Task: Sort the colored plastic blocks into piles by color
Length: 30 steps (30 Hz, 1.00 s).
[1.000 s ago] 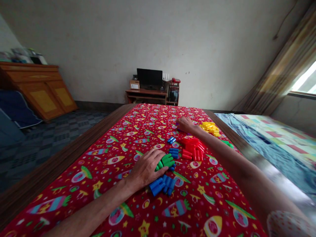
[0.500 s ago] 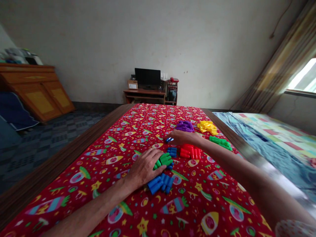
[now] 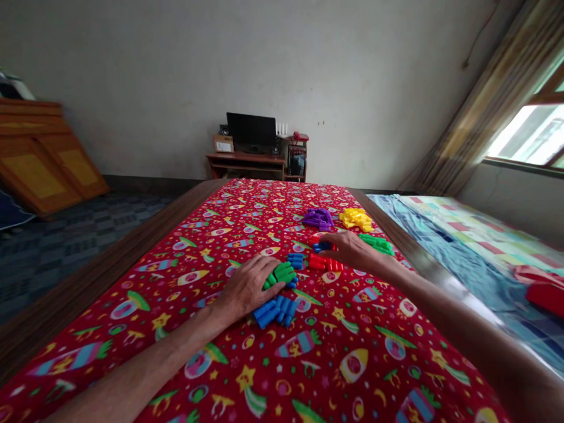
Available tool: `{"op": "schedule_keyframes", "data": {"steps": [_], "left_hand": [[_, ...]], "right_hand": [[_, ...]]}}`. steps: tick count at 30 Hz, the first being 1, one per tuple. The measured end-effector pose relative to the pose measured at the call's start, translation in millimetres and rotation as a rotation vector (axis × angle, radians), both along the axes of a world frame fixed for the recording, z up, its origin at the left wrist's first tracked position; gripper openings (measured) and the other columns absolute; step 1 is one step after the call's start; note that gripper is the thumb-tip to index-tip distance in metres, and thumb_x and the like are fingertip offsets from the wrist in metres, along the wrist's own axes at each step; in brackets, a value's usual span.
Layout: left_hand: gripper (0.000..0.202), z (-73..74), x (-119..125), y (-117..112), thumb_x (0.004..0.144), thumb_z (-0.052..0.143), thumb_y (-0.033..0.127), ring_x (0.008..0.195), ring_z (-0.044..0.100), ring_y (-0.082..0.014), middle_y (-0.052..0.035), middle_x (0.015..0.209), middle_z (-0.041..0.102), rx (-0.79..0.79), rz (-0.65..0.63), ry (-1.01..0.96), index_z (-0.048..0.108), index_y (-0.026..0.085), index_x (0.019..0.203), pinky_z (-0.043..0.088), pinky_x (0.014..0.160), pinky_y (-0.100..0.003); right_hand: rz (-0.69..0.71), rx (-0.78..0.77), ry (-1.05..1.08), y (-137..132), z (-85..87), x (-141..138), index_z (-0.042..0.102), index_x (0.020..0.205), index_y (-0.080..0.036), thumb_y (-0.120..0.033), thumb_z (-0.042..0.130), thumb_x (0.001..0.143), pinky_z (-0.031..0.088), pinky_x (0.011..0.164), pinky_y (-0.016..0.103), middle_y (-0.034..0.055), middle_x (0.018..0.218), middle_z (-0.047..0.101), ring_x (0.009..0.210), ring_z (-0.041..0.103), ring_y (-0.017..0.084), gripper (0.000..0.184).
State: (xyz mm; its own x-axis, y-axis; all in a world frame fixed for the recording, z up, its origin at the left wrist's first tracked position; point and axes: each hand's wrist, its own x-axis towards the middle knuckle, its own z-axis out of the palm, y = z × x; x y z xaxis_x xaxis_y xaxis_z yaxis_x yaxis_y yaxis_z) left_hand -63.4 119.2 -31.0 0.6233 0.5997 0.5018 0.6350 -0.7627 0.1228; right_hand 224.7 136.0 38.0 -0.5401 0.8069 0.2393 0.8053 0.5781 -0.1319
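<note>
My left hand is closed over a clump of green toy blocks, its thumb along their near side. Part of a blue block shows beneath the green ones. Just in front of that hand lie several blue toy blocks, made of rounded plastic tubes. My right hand reaches farther out, its fingertips pinching a small blue block just above the red toy blocks. The fingers partly cover that block and some of the red pieces. Another blue block lies on the cloth between the two hands.
Beyond my right hand are piles of purple blocks, yellow blocks and green blocks. A red patterned cloth covers the table. To the right stands a bed; a desk with a monitor is against the wall.
My right hand has moved rightward with the blue block, from left of the purple pile to above the red blocks. My left hand stays on the green blocks. The view has turned slightly right.
</note>
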Motion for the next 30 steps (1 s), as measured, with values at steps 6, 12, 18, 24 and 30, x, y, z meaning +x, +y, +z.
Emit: {"op": "schedule_keyframes", "data": {"steps": [6,12,18,24,30], "left_hand": [[0.046,1.0,1,1,0.096,0.039,0.053,0.108,0.060,-0.0265,-0.0113,0.111,0.065,0.028,-0.003,-0.002,0.060,0.016,0.113,0.049,0.096,-0.040],[0.043,1.8,0,2,0.096,0.040,0.050,0.106,0.060,-0.0263,-0.0108,0.110,0.065,0.038,-0.013,0.017,0.059,0.016,0.114,0.049,0.094,-0.040],[0.044,-3.4,-2,6,0.095,0.039,0.051,0.108,0.060,-0.0269,-0.0116,0.112,0.065,0.066,-0.021,0.008,0.059,0.016,0.114,0.049,0.095,-0.040],[0.046,-1.6,0,5,0.095,0.037,0.053,0.109,0.060,-0.0272,-0.0112,0.113,0.066,0.049,-0.021,-0.015,0.060,0.018,0.114,0.048,0.096,-0.041],[0.050,1.2,-1,3,0.096,0.033,0.056,0.110,0.059,-0.0264,-0.0107,0.113,0.066,0.027,-0.035,-0.016,0.060,0.018,0.116,0.048,0.097,-0.041]], "right_hand": [[-0.068,-0.023,-0.030,-54,-22.1,30,0.066,0.103,-0.016,-0.028,0.056,0.091,0.045,0.069,0.027,0.0105,0.092,0.071,0.079,0.065,0.017,0.019],[-0.245,-0.039,-0.061,-83,-35.6,67,0.067,0.107,-0.019,-0.028,0.053,0.092,0.051,0.074,0.029,0.0104,0.099,0.073,0.083,0.068,0.019,0.023],[-0.455,0.049,-0.181,-99,-42.6,99,0.068,0.102,-0.020,-0.031,0.054,0.091,0.050,0.076,0.032,0.0114,0.102,0.072,0.089,0.067,0.022,0.021],[-0.562,-0.063,-0.207,-104,-31.0,106,0.069,0.094,-0.020,-0.034,0.050,0.093,0.048,0.066,0.029,0.0105,0.092,0.072,0.081,0.066,0.022,0.023],[-0.204,0.044,-0.027,-87,-21.8,49,0.067,0.101,-0.018,-0.028,0.043,0.096,0.047,0.075,0.030,0.0101,0.094,0.069,0.086,0.063,0.019,0.026]]}}
